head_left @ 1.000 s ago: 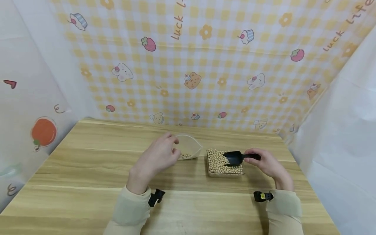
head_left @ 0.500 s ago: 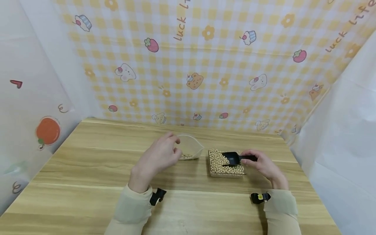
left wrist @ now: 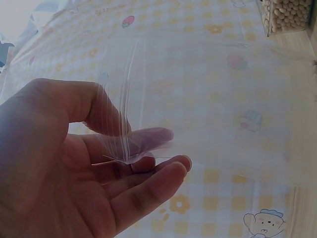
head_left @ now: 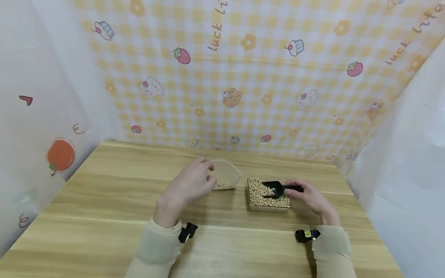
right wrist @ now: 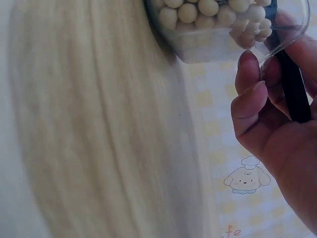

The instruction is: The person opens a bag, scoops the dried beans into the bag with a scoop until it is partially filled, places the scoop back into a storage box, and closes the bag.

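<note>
My left hand [head_left: 189, 183] pinches the zip edge of a clear plastic zip bag [left wrist: 198, 99] between thumb and forefinger, the other fingers loosely bent below. In the head view the bag's mouth gapes, and a few soybeans show at its bottom. To the right, a clear square container [head_left: 269, 209] is filled with soybeans [head_left: 256, 193]. My right hand [head_left: 311, 197] grips the handle of a black scoop [head_left: 278, 189] whose blade is dug into the beans, some of them lying on it. The right wrist view shows the scoop's handle [right wrist: 293, 84] and fingertips close by the container's wall.
Everything stands on a wooden table [head_left: 215, 247]. A yellow checked cloth [head_left: 208, 77] with cartoon prints hangs behind its far edge, with white cloths on the left and right sides. Small black devices sit at both wrists.
The right hand has pushed the scoop a little left and deeper, and beans have come onto its blade. The left hand keeps its hold on the bag. The head view has shifted slightly.
</note>
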Motion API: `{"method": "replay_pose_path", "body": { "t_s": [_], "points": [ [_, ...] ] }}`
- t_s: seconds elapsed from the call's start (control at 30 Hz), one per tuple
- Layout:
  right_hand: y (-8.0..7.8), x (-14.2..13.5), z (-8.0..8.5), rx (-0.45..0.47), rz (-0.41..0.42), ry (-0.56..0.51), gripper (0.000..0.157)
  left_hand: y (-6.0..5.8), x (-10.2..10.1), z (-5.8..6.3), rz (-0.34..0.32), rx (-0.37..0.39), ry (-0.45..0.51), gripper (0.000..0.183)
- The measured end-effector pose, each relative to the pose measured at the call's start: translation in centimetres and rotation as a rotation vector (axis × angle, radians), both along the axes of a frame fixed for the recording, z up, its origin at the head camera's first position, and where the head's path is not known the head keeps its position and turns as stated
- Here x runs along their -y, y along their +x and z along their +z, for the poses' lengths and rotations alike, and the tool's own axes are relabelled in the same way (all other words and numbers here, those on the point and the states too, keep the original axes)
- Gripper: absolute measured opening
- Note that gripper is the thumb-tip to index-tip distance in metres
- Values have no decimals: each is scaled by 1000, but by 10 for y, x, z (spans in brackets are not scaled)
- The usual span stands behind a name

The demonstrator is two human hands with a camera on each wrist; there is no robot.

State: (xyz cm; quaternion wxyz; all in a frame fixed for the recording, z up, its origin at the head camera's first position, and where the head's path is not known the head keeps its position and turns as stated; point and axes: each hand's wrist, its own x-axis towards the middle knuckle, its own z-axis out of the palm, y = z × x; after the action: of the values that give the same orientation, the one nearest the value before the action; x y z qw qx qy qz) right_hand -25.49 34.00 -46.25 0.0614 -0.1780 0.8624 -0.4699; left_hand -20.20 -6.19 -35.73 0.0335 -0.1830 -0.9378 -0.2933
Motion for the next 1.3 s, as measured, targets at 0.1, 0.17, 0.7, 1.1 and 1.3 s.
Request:
{"method": "replay_pose_path", "body": {
  "t_s": [0.1,0.17,0.7,1.1,1.3],
  "points": [
    [0,-1,1,7,-13,-15,26,0,0,0,-6,-3,8,34],
    [0,-3,1,10,-9,-36,26,0,0,0,-5,-8,8,34],
    [7,-23,-8,94,15,-352,23,1,-1,-3,-10,24,21,34],
    [10,-14,13,17,29,-549,24,3,-1,-7,-19,-12,19,34],
    [17,1,40,-103,-11,-519,19,1,-3,-4,-27,-29,18,34]
  ]
}}
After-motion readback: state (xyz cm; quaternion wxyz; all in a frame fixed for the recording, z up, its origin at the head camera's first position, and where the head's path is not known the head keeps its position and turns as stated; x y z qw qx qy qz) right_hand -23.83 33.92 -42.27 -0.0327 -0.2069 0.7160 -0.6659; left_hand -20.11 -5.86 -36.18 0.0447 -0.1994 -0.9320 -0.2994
